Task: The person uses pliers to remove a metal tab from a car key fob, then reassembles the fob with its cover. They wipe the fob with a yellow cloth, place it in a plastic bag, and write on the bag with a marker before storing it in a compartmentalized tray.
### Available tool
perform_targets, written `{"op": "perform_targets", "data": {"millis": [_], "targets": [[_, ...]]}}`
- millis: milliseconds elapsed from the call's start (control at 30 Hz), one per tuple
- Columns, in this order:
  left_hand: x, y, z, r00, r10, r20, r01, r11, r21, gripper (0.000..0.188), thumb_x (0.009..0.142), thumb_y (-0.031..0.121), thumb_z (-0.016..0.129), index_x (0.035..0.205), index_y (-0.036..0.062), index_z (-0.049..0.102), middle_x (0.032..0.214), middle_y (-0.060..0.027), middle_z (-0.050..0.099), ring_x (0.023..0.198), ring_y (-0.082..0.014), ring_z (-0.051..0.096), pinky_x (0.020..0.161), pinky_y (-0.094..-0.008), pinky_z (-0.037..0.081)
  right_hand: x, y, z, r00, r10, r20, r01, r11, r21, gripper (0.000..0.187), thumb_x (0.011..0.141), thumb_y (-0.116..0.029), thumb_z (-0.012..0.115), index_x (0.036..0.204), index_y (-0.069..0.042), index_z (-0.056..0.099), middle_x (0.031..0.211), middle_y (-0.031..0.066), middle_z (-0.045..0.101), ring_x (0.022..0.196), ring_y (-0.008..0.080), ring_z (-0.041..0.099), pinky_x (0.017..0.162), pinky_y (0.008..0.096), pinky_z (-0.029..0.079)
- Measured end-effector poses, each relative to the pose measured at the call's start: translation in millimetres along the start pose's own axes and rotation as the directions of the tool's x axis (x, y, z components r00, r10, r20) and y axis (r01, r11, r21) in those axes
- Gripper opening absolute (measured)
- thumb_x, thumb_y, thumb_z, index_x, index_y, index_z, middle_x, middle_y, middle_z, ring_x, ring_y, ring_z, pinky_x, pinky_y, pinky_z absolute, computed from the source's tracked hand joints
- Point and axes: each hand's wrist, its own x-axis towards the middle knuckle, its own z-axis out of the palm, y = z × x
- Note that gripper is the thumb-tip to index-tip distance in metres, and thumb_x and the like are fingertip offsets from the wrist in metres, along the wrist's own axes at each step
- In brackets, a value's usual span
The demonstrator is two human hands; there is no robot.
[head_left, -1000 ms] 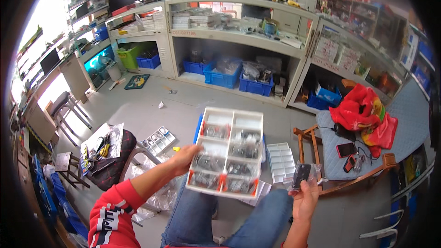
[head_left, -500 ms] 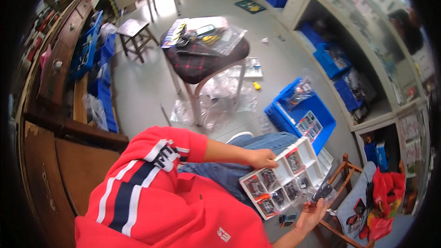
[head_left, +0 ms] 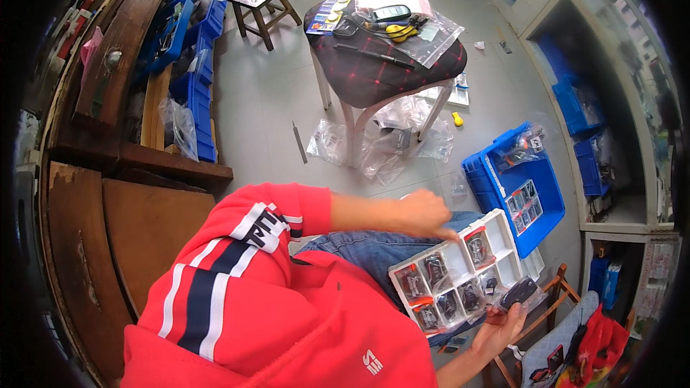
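Observation:
A white compartment tray [head_left: 512, 269] lies tilted across my lap, several of its cells filled with bagged black pieces, some with red or orange labels. My right hand [head_left: 499, 334], at the tray's near right corner, pinches a clear plastic bag with a black oval key fob [head_left: 519, 292] in it. Over the tray's far edge is my left hand [head_left: 428, 214], blurred, its fingers pointing down at a white cell with no piece in it. Whether those fingers grip anything cannot be made out.
A blue bin [head_left: 550, 223] with bagged parts stands on the floor beyond the tray. Ahead is a padded stool [head_left: 392, 82] bearing a fob, yellow-handled tool and bags. Wooden drawers [head_left: 93, 93] line the left, shelves [head_left: 611, 172] the right. A wooden chair [head_left: 557, 287] stands close at right.
My left hand has lifted from its hold on the tray's edge and moved a little along it. The right hand still holds the bagged fob. The view has shifted, showing things farther right.

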Motion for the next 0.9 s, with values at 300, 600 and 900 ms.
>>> {"op": "perform_targets", "data": {"millis": [300,600,900], "targets": [[-54.6,-140.9,-154.9,0.577,0.24,-0.781,0.476,0.678,0.56,0.022,0.071,0.017,0.063,0.09,0.0084,0.055,0.091,-0.0072,0.053,0.086,-0.0259,0.052,0.075,-0.036,0.04,-3.8,-7.6,10.9,0.997,-0.029,0.067,0.027,0.999,0.026,0.04,0.084,-0.013,0.054,0.12,-0.002,0.04,0.103,0.013,0.056,0.081,0.0185,0.058,0.053,0.0241,0.046],[-46.3,-115.1,-158.8,0.514,-0.067,-0.855,0.072,0.997,-0.034,0.017,0.088,0.016,0.044,0.093,0.0017,0.05,0.067,-0.0067,0.051,0.063,-0.017,0.05,0.058,-0.029,0.041,-20.0,6.4,9.1,1.0,0.02,0.01,-0.021,0.998,0.066,0.041,0.083,-0.007,0.052,0.122,-0.001,0.039,0.108,0.0118,0.053,0.079,0.0159,0.056,0.056,0.029,0.049],[-15.2,62.3,-4.6,0.985,-0.051,-0.163,-0.122,0.458,-0.88,0.028,0.09,0.031,0.045,0.089,0.0047,0.053,0.058,0.0058,0.037,0.051,-0.0024,0.032,0.045,-0.0176,0.024,-46.1,26.0,35.1,0.993,0.1,0.057,-0.11,0.967,0.23,0.032,0.081,-0.002,0.054,0.111,0.0,0.044,0.099,0.0115,0.057,0.079,0.0205,0.061,0.061,0.0337,0.055]]}}
